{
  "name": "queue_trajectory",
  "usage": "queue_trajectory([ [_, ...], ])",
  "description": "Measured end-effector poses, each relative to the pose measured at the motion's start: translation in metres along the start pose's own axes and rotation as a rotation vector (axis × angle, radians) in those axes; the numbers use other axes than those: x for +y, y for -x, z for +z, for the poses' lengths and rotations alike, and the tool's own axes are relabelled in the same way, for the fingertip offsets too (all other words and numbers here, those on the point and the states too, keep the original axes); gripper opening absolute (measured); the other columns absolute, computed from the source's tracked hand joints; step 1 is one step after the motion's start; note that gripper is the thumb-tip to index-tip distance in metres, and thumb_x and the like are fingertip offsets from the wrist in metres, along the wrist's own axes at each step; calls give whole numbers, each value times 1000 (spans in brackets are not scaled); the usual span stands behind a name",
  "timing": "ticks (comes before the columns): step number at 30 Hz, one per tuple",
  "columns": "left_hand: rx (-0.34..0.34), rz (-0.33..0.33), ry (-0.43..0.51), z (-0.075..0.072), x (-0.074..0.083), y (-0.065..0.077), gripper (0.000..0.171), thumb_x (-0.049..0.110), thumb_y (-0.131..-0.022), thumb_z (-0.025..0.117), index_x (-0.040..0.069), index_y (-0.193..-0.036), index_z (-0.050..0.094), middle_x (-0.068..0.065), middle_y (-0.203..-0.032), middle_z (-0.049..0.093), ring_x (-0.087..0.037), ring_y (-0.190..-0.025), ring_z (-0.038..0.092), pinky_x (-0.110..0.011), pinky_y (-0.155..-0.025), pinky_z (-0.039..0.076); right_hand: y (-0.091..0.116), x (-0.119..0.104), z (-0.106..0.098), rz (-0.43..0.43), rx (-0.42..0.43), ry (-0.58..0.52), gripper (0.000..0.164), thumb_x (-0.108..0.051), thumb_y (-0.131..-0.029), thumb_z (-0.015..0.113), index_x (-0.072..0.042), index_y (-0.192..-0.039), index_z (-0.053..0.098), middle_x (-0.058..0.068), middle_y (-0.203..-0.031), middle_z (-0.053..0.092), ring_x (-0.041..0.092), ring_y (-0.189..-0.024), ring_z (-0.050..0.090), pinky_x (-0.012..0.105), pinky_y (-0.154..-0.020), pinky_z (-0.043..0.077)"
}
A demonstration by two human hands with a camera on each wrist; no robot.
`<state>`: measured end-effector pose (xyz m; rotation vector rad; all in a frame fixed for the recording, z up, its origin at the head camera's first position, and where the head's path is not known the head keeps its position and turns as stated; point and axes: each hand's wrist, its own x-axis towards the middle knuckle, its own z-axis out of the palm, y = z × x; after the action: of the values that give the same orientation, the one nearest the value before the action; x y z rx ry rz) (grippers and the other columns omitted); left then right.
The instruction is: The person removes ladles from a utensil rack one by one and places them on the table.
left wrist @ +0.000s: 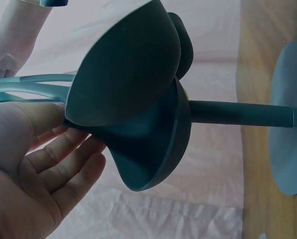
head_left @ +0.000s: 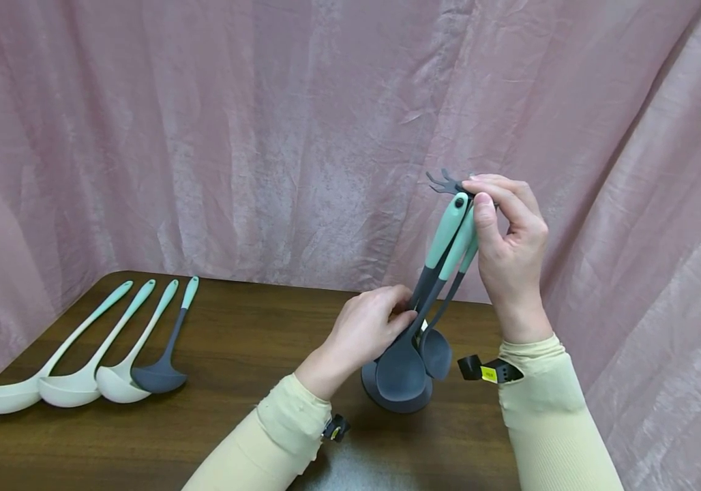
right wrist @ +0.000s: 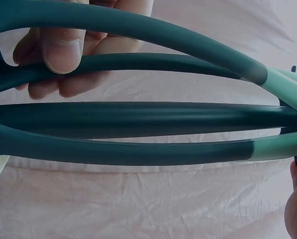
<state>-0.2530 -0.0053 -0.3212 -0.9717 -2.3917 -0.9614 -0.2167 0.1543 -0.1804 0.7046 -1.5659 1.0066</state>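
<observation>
A dark utensil stand with a pronged hook top (head_left: 446,184) leans in front of me, several mint-handled utensils hanging from it. My right hand (head_left: 513,232) pinches the hook top between thumb and fingers, beside the handle ends. Lower down, my left hand (head_left: 369,327) grips the neck of one hanging utensil, its thumb over the dark shaft (right wrist: 138,61); that utensil's broad head is partly hidden. In front hangs a dark spoon (head_left: 401,372), with a smaller dark ladle (head_left: 436,354) to its right. The stand's post (left wrist: 243,113) runs down to a round base (left wrist: 290,149).
On the left of the brown table (head_left: 252,409) lie a row of ladles: pale ones such as the leftmost ladle (head_left: 7,397), and a dark-bowled ladle (head_left: 160,375) nearest the stand. A pink curtain (head_left: 326,136) hangs behind the table and down the right side.
</observation>
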Motion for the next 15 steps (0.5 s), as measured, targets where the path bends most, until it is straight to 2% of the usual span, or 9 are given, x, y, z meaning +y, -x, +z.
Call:
queue_trajectory([
  [15, 12, 3, 17, -4, -3, 0, 8, 25, -95, 74, 25, -97, 66, 17, -83, 61, -1, -69, 55, -24, -61, 45, 2, 2, -2, 2, -7, 22, 23, -8, -96, 60, 8, -103, 74, 27, -108, 67, 36, -110, 60, 36, -99, 44],
])
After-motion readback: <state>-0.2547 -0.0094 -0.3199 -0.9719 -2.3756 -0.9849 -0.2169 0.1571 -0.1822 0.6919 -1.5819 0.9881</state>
